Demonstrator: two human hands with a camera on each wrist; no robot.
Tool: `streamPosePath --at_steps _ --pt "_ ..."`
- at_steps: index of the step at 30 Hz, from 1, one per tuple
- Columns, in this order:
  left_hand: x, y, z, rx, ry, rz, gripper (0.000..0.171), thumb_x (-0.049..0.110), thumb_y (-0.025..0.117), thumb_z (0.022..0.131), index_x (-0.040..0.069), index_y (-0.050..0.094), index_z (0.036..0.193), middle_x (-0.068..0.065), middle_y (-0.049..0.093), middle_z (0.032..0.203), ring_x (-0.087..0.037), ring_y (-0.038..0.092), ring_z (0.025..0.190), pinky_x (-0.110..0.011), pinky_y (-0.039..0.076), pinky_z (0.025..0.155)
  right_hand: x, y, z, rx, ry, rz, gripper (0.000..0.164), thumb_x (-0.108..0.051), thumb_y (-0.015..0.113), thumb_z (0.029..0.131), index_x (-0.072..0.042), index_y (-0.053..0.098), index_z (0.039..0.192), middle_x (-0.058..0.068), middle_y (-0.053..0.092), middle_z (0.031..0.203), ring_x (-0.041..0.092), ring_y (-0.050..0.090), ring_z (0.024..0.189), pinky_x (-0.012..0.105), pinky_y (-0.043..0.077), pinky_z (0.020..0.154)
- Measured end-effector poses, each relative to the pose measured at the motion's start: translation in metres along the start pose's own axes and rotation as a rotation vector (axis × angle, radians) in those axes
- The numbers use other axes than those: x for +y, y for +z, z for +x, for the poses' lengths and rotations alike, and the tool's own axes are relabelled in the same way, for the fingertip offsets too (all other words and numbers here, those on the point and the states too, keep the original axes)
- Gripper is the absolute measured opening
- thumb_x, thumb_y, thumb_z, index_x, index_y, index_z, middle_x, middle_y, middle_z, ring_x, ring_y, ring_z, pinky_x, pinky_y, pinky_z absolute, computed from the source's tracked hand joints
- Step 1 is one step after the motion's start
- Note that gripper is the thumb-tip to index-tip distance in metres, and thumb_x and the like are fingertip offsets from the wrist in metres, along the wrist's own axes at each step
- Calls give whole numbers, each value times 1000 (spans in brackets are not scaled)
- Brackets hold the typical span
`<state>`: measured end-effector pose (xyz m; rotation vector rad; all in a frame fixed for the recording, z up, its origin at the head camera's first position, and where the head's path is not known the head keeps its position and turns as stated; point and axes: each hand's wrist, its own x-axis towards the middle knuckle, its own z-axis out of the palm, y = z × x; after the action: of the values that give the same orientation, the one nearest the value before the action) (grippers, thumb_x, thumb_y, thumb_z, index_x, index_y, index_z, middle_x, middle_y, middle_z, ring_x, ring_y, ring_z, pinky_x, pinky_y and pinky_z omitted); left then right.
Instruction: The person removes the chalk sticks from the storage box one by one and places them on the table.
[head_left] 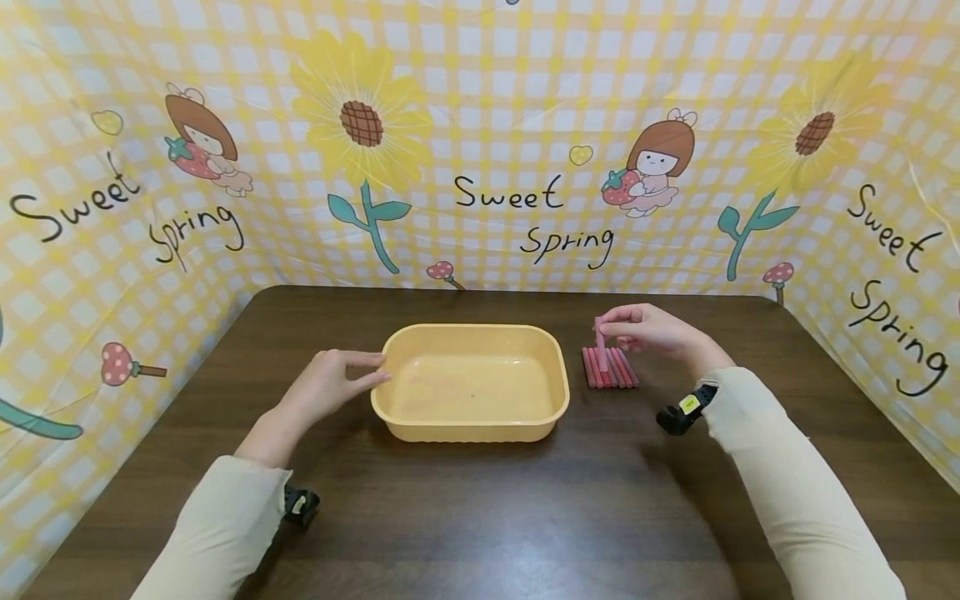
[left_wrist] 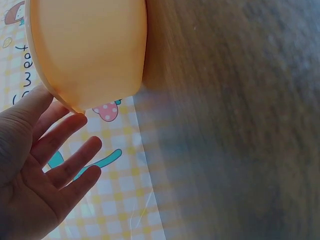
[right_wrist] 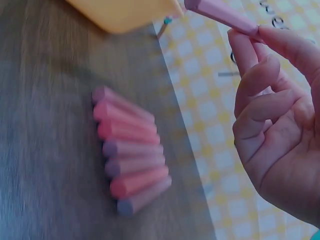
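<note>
A yellow plastic basin [head_left: 471,432] stands on the table. At its left end my left hand [head_left: 325,385] pinches the rim between thumb and forefinger; the left wrist view shows the other fingers of that hand [left_wrist: 45,155] spread below the basin wall [left_wrist: 90,50]. To the basin's right, my right hand [head_left: 648,332] holds up a pink stick [head_left: 602,346] by its upper end, pinched in the fingertips. In the right wrist view this stick [right_wrist: 225,16] looks straight-sided and tilted. Beneath it lies a row of several similar pink and mauve sticks [head_left: 618,371], side by side.
The dark wooden table [head_left: 480,517] carries the basin and sticks. A yellow checked cloth [head_left: 495,108] with flowers and lettering rises behind the table and at both sides. Each wrist wears a black camera [head_left: 678,414] on a strap.
</note>
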<state>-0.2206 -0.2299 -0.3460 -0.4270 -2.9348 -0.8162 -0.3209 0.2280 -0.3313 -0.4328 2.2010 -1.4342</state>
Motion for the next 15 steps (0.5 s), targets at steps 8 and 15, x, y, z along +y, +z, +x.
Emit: streamPosePath --at_steps 8,15 --pt "0 0 0 -4 -4 -3 45 35 65 87 4 64 119 -16 64 120 -38 54 119 -54 42 101 26 -17 -15 64 37 36 28 -24 54 95 -4 56 115 -14 62 84 1 49 62 20 46 62" --pt "-2 1 1 -2 -2 -4 46 36 65 87 4 64 119 -16 64 120 -38 54 119 -54 42 101 41 -26 -25 85 50 100 19 -24 54 95 -13 61 110 -14 63 85 1 50 63 18 42 59"
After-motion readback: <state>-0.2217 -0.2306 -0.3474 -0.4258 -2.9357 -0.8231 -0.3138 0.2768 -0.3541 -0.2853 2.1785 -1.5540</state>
